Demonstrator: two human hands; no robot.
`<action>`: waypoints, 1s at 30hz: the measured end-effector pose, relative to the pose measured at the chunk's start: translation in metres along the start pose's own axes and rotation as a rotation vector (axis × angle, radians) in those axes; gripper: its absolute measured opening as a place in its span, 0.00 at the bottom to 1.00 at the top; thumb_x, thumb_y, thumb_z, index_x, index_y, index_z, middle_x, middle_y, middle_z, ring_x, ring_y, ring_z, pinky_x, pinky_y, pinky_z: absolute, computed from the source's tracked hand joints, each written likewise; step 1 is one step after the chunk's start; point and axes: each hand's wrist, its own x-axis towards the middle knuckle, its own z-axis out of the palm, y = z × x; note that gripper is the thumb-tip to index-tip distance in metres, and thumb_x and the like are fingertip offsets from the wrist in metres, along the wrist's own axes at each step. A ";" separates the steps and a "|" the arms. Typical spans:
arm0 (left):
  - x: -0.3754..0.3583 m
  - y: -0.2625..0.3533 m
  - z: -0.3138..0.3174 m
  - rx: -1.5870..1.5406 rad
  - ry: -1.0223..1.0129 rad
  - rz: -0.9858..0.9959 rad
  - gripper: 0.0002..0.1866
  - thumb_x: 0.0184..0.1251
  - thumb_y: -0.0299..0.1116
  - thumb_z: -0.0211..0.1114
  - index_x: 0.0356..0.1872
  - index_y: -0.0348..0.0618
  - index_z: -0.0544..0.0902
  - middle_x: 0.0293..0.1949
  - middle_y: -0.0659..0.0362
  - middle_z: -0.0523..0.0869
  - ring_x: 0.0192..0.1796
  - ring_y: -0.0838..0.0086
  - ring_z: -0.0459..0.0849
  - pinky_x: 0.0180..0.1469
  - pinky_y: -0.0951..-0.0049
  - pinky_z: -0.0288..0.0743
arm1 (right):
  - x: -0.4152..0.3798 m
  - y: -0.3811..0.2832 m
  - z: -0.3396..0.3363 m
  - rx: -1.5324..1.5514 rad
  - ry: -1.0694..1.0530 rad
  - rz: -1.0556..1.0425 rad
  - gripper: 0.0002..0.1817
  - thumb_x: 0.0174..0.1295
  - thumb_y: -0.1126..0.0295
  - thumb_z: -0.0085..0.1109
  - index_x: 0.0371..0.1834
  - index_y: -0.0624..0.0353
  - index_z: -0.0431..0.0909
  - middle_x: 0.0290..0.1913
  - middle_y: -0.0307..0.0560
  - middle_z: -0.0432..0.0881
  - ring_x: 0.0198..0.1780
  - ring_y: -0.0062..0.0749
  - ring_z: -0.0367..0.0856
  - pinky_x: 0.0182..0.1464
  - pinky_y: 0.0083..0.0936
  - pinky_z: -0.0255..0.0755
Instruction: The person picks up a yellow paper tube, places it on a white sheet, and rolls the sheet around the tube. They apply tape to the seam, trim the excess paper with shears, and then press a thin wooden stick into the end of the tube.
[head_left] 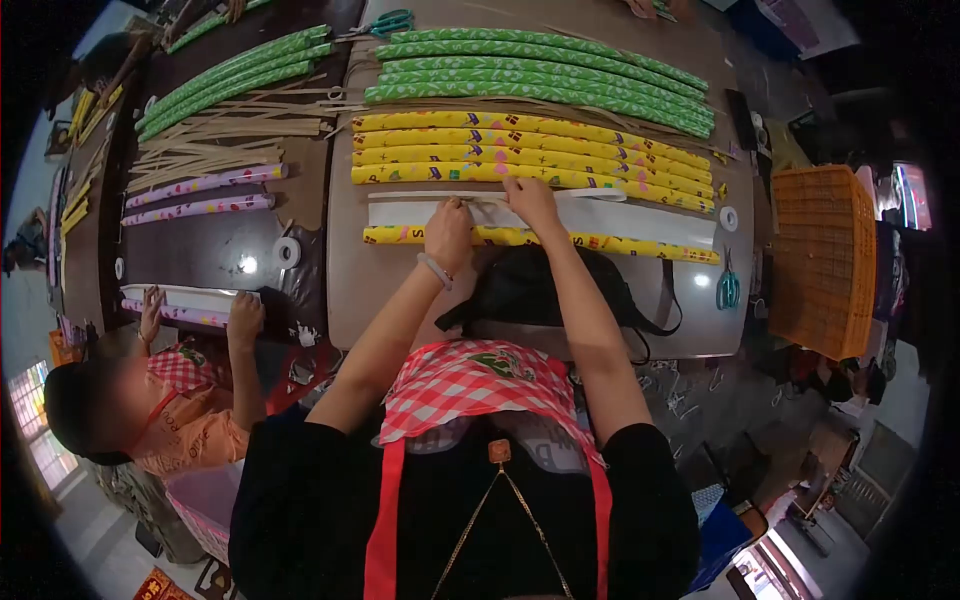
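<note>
Both hands are over a partly rolled sheet of yellow patterned paper [640, 243], its white inner side [660, 222] facing up. My left hand [449, 235] has its fingers closed at the sheet, pinching a thin pale strip [410, 196]. To its right my right hand [530, 204] is closed on the same strip, whose far end loops over the white side. Just beyond the hands lie several finished-looking yellow rolls [430, 155] side by side.
Several green rolls [540, 75] and teal scissors [393, 22] are at the back. More teal scissors [728, 290] and a tape roll [728, 217] lie right, near an orange crate [822, 262]. A black bag [540, 290] lies in front. A co-worker [200, 400] handles purple rolls at left.
</note>
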 end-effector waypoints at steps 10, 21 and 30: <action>0.006 -0.006 -0.005 -0.115 0.057 0.109 0.09 0.41 0.19 0.53 0.27 0.36 0.78 0.30 0.46 0.78 0.40 0.55 0.75 0.42 0.64 0.71 | -0.091 0.059 -0.081 0.208 0.532 0.073 0.24 0.65 0.53 0.38 0.18 0.57 0.72 0.12 0.40 0.60 0.14 0.29 0.59 0.19 0.31 0.53; 0.018 -0.043 0.018 -0.007 0.004 0.236 0.13 0.43 0.20 0.52 0.31 0.42 0.81 0.34 0.50 0.78 0.39 0.57 0.76 0.40 0.62 0.71 | -0.249 0.175 -0.060 0.212 1.001 0.457 0.19 0.63 0.56 0.42 0.26 0.62 0.70 0.20 0.47 0.69 0.21 0.36 0.68 0.26 0.30 0.64; 0.017 -0.040 0.013 0.052 -0.013 0.238 0.10 0.50 0.21 0.54 0.32 0.40 0.83 0.33 0.48 0.80 0.35 0.58 0.78 0.37 0.63 0.73 | -0.249 0.179 -0.047 0.402 0.980 0.526 0.24 0.63 0.51 0.38 0.34 0.60 0.76 0.28 0.48 0.71 0.35 0.42 0.71 0.41 0.33 0.65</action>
